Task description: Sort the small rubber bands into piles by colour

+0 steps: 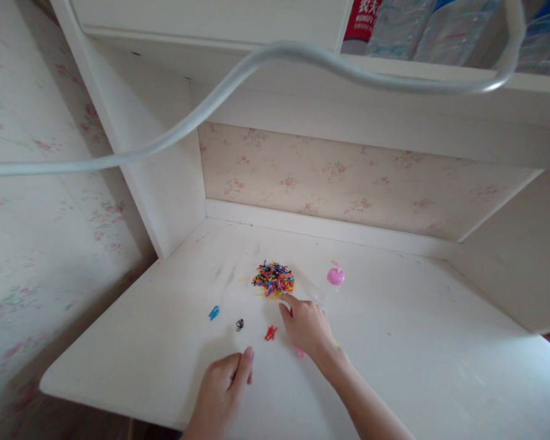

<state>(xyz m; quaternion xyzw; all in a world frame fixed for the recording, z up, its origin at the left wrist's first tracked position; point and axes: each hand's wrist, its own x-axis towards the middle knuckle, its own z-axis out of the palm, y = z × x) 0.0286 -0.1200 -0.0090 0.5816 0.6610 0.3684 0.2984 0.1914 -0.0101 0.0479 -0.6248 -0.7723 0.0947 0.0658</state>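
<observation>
A mixed heap of small coloured rubber bands (pixel 274 281) lies in the middle of the white desk. At its front edge, the index finger of my right hand (pixel 308 327) reaches out to touch the bands, thumb apart from it. Nearer to me are small separate clumps: blue bands (pixel 214 313), black bands (pixel 239 324) and red bands (pixel 271 333). Pink bands (pixel 299 351) and a bit of yellow (pixel 336 343) show partly behind my right hand and wrist. My left hand (pixel 224 385) is closed in a loose fist near the front edge; its inside is hidden.
A round pink object (pixel 335 276) lies right of the heap, with a clear plastic bag (pixel 314 290) between them. A pale cable (pixel 293 50) hangs across the upper view. Wrapped bottles (pixel 398 27) stand on the shelf. A side panel (pixel 156 140) bounds the desk's left.
</observation>
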